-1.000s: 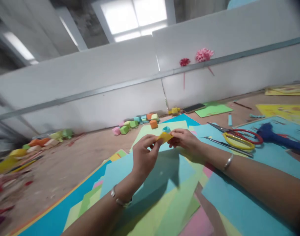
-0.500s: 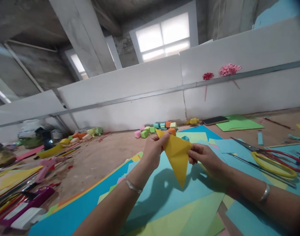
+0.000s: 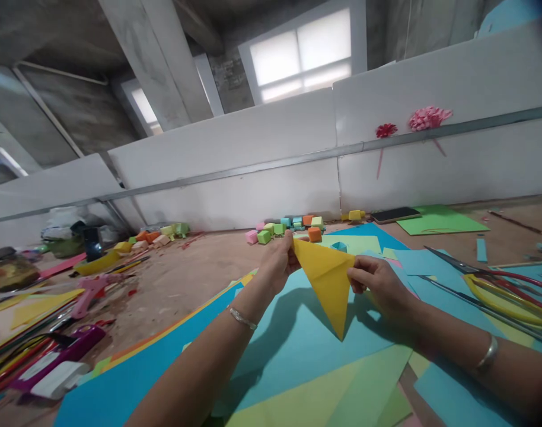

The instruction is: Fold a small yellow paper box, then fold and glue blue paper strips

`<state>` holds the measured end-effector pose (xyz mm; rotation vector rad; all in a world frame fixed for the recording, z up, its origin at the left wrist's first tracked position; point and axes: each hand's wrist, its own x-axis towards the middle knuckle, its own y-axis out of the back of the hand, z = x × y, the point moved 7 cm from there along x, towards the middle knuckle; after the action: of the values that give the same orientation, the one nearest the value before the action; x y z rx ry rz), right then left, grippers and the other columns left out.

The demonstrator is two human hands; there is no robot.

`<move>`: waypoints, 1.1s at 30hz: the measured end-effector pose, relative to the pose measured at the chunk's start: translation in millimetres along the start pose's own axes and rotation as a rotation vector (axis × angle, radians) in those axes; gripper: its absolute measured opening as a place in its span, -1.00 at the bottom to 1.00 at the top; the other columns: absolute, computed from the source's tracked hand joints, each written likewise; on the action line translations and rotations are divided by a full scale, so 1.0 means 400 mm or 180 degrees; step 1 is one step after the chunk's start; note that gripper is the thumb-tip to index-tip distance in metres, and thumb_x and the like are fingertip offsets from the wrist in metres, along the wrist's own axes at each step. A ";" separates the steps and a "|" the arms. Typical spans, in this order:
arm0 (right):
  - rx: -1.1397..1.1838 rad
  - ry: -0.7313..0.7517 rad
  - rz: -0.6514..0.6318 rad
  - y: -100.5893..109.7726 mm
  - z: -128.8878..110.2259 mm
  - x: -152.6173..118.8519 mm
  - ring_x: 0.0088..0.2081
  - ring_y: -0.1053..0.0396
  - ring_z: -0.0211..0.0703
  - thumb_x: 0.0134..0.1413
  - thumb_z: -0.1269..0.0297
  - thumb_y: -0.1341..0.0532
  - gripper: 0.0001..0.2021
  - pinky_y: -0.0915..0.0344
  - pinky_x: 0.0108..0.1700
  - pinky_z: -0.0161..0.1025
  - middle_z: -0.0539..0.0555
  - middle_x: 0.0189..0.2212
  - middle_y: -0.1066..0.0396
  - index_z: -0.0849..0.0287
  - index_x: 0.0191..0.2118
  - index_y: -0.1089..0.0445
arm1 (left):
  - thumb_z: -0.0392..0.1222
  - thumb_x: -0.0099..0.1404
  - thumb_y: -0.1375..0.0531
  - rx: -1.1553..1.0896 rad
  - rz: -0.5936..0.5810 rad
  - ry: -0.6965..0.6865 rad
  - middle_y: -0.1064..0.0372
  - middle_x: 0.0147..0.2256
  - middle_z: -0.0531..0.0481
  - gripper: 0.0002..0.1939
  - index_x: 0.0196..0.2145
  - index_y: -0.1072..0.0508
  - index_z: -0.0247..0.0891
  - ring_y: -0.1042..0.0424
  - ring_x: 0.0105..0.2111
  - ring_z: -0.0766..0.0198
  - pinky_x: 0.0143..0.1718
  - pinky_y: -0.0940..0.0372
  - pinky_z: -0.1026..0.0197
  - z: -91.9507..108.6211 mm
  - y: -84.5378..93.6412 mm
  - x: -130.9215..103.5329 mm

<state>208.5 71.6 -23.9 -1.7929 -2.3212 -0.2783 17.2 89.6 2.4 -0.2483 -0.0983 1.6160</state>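
Note:
A sheet of yellow paper [image 3: 327, 279], folded into a triangle, hangs point down between my hands. My left hand [image 3: 280, 261] pinches its upper left corner, thumb along the edge. At the upper right corner, my right hand [image 3: 375, 279] grips the paper between thumb and fingers. Below lie overlapping sheets of light blue paper [image 3: 289, 350], on which the hands cast shadows. A pair of scissors [image 3: 502, 284] with red and yellow handles rests to the right of my right hand, beside a thin metal rod [image 3: 484, 308].
Small folded paper cubes [image 3: 264, 237] sit against the white partition [image 3: 235, 201]. A black phone [image 3: 395, 214] lies beside green paper [image 3: 440, 219]. On the left are a pink glue gun [image 3: 86, 293], a purple tool [image 3: 60, 356] and a glass jar [image 3: 10, 270].
My view has shifted slightly, so the scene sits a little differently. The left thumb has come up off the paper's face to its corner; both hands still hold the yellow paper.

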 end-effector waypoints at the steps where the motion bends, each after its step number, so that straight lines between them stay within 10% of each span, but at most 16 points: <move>1: 0.0036 -0.0002 0.0034 0.003 0.002 0.002 -0.58 -0.17 -0.28 -0.07 0.28 -0.19 -0.82 -0.13 -0.48 -0.27 -0.07 -0.67 -0.25 0.13 -0.61 -0.25 | 0.12 0.17 -0.29 0.0024 -0.0102 0.0045 -0.54 -0.32 -0.12 -0.61 -0.34 -0.55 -0.33 -0.49 -0.36 0.26 -0.34 -0.38 0.28 -0.008 -0.013 -0.007; 7: 0.0160 -0.0022 0.0223 0.022 0.002 0.005 -0.54 -0.16 -0.29 -0.03 0.12 -0.24 -0.78 -0.13 -0.46 -0.28 -0.07 -0.61 -0.25 0.14 -0.51 -0.30 | -0.17 -0.28 -0.54 0.0266 -0.0530 0.0494 -0.50 -0.47 -0.13 -0.60 -0.48 -0.56 -0.43 -0.44 -0.48 0.25 -0.43 -0.35 0.24 -0.099 -0.074 -0.048; 17: -0.0099 -0.0493 -0.0201 -0.023 0.037 0.003 -0.45 -0.35 -0.17 -0.18 0.16 -0.34 -0.72 -0.27 -0.42 -0.24 0.06 -0.45 -0.44 0.24 -0.35 -0.40 | -0.01 -0.06 -0.47 -0.0068 -0.0279 0.0424 -0.44 -0.42 -0.05 -0.62 -0.45 -0.50 -0.37 -0.35 -0.50 0.41 -0.58 -0.16 0.40 -0.126 -0.045 -0.009; 25: -0.0538 -0.0629 -0.0236 0.000 0.047 0.003 -0.39 -0.38 -0.11 -0.13 0.23 -0.31 -0.80 -0.26 -0.41 -0.24 0.14 -0.41 -0.48 0.26 -0.38 -0.42 | -0.11 0.37 -0.16 -0.0208 0.0311 0.0035 -0.35 -0.02 -0.13 -0.68 0.03 -0.36 -0.29 -0.43 -0.13 0.14 -0.14 -0.41 0.00 -0.051 0.131 0.111; 33: -0.0620 -0.0618 -0.0262 -0.003 0.047 0.003 -0.43 -0.33 -0.18 -0.10 0.23 -0.30 -0.80 -0.22 -0.43 -0.28 0.08 -0.43 -0.46 0.26 -0.36 -0.44 | -0.18 0.25 -0.30 -0.0051 -0.0131 -0.0053 -0.40 -0.43 0.00 -0.80 -0.30 -0.47 -0.40 -0.35 -0.55 0.41 -0.61 -0.22 0.38 -0.090 0.102 0.106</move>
<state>206.3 77.2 -41.8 -1.8916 -2.5865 -0.3699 -16.7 125.9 -45.5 -0.2438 -0.1283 1.5770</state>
